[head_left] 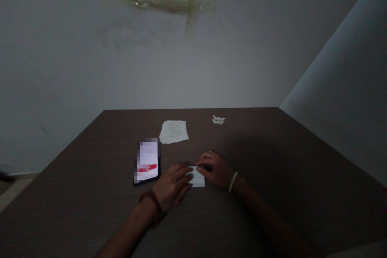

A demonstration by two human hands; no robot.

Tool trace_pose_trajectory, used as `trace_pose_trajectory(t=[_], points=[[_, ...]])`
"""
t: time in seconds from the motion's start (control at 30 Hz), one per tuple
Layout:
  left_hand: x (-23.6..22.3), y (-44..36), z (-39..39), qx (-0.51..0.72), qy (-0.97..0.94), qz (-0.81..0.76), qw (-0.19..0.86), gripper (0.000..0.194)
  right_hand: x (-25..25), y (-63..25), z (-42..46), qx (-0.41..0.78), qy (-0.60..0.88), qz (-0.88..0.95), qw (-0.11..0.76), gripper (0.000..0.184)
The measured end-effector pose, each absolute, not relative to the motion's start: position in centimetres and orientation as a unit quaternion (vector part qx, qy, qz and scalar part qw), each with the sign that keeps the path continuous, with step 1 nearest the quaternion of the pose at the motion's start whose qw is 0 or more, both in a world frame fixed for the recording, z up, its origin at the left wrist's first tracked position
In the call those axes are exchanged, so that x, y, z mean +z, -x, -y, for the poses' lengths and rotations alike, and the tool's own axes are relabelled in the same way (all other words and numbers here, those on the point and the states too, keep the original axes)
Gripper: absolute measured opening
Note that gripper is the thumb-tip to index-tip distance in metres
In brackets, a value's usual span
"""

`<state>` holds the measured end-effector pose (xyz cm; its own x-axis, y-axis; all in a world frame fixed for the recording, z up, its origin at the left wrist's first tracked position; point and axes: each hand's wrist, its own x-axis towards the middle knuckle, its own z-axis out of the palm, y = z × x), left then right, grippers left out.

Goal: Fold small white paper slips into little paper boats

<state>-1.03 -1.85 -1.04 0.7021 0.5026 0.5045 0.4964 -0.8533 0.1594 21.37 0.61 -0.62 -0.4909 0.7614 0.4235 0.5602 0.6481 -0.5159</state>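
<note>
A small piece of printed paper (198, 180) lies on the brown table in front of me, with a crease or folded strip along its lower edge. My left hand (172, 183), wearing a dark beaded bracelet, rests over the paper's left side with its fingers stretched out and slightly apart. At the upper right edge, my right hand (214, 169) has curled fingers, and its thumb and forefinger close on the paper. A pale beaded bracelet circles that wrist. The paper's left part is hidden beneath my left fingers.
Left of my hands lies a phone (148, 161) with a lit, partly pixelated screen. Behind it is a stack of printed paper sheets (173, 131). Two small folded paper boats (218, 120) sit farther back on the table (90, 157). A wall with peeling tape (163, 4) stands behind.
</note>
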Motion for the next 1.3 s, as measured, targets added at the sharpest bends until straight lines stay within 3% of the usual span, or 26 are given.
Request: trace_pose_trajectory(t=[0.53,1.3], points=[[-0.62,1.21,1.96,0.228,-0.928,-0.293,0.028,0.038,-0.87,-21.43,-0.53,0.165,0.384,0.851,0.319,0.010],[-0.63,1.13,2.06,0.235,-0.930,-0.279,0.036,0.025,-0.47,-21.83,-0.51,0.185,0.360,0.862,0.304,0.018]])
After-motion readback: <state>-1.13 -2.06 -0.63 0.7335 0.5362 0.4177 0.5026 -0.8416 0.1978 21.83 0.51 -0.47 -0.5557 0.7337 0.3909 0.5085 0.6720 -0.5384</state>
